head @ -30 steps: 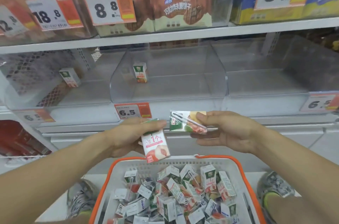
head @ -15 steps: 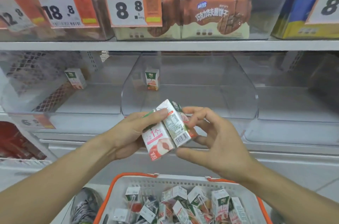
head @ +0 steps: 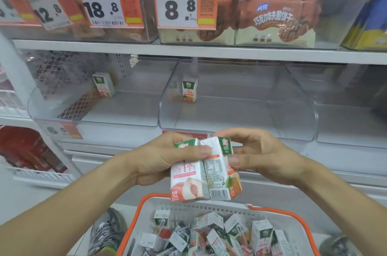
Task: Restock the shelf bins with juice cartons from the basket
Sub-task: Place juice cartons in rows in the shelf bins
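Bright, even store light; edges bow outward (wide lens), the far-left price tags (head: 47,7) perhaps motion-blurred.

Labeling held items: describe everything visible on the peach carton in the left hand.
The peach carton is a small upright paperboard juice box, white and pink, with a green band on top, a large red "1" on a pink strip and a peach picture low on its front. The left hand grips it, thumb across the upper front. Its right side presses against the orange carton held by the right hand, above the basket.

a shop: price tags (head: 186,4) front clear shelf bins (head: 236,96) of packaged snacks.
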{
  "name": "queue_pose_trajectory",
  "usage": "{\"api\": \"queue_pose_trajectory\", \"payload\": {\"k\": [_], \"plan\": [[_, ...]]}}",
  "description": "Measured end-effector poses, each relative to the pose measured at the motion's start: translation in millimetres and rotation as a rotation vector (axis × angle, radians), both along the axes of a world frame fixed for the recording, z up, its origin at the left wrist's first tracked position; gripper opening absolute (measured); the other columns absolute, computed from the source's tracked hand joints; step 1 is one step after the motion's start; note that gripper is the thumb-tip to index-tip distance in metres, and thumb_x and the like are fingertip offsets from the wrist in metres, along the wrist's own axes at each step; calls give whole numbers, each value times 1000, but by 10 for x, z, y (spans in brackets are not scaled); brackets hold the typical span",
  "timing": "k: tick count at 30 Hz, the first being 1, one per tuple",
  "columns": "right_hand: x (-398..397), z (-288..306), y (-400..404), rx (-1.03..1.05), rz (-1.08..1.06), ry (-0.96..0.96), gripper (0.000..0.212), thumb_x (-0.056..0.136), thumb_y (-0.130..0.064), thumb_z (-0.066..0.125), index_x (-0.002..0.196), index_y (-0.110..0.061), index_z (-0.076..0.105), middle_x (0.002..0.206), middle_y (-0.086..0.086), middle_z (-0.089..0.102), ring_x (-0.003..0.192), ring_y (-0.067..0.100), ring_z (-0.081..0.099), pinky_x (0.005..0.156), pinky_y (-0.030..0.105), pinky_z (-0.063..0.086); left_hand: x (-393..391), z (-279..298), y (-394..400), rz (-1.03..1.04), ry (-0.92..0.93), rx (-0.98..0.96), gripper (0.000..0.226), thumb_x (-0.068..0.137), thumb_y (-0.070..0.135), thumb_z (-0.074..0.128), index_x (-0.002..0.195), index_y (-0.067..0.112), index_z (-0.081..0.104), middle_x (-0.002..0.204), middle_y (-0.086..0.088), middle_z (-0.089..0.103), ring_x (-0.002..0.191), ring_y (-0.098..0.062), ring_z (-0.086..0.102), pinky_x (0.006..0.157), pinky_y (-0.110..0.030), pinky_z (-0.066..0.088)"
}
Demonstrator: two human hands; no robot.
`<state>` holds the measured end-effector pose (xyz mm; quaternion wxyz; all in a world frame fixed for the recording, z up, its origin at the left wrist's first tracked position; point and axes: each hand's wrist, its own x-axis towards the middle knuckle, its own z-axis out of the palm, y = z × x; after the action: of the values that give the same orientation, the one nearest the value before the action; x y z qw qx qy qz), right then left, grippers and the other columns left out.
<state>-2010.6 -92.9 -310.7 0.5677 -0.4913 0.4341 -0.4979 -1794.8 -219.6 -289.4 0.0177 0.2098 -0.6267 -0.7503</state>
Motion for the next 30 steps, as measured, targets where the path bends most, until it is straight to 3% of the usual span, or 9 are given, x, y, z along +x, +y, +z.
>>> {"api": "queue_pose_trajectory", "payload": {"k": [3,5,7,9,14,16,22,27,30], "plan": [[68,50,-73,-75,-115,-16,51,67,-8,85,115,-6,68,119,18,66,99,36,66,80,44,57,141,51,-55,44,-19,-67,71,63,50,88,118,10,69,119,-21,69,103,-32,69,89,-42,56],[128,139,-156,-178,-314,62,46,62,-6,86,105,-10,71,109,11,70,90,30,68,73,39,58,268,112,-150,150,-8,-82,71,59,52,88,114,11,69,113,-19,71,93,-27,70,79,-40,59],[182,250,-311,-276,-559,188,44,60,-6,88,99,-12,70,101,1,74,90,26,70,76,42,59,395,179,-235,207,32,-77,56,63,43,87,106,10,71,101,-18,73,84,-24,71,70,-35,60],[218,358,-528,-334,-744,289,40,64,-5,89,96,-14,68,96,-5,74,88,19,71,78,37,60,477,220,-273,240,61,-93,40,73,28,85,104,9,69,97,-18,74,84,-25,71,75,-38,61],[173,455,-1351,-221,-837,673,37,70,-13,89,97,-18,64,88,-13,67,65,-6,63,56,5,45,497,186,-301,375,71,-183,43,71,18,76,112,13,64,96,-19,75,86,-29,72,80,-40,58],[116,365,-1769,-112,-812,711,36,73,-6,85,96,-18,60,90,-5,64,71,6,64,52,6,44,482,145,-327,406,89,-177,39,73,17,76,111,16,67,94,-17,75,85,-28,73,77,-38,59],[-122,-1,-2478,-24,-792,964,30,71,-5,79,89,-20,60,87,-4,62,91,22,67,81,33,55,557,-49,-409,336,34,-152,35,76,9,79,109,17,70,93,-10,76,85,-28,74,69,-34,59],[-173,-175,-2565,-37,-780,1059,35,75,-9,81,106,-14,67,111,9,57,85,18,57,77,17,39,598,-115,-498,335,-6,-158,38,76,6,79,111,12,67,94,-11,76,85,-30,75,70,-36,61],[-164,-110,-2513,48,-702,1097,44,84,-14,76,124,-16,58,122,10,56,103,23,59,80,20,39,592,-138,-519,316,-46,-187,37,76,11,80,109,6,62,92,-11,76,85,-30,75,72,-38,61]]}}
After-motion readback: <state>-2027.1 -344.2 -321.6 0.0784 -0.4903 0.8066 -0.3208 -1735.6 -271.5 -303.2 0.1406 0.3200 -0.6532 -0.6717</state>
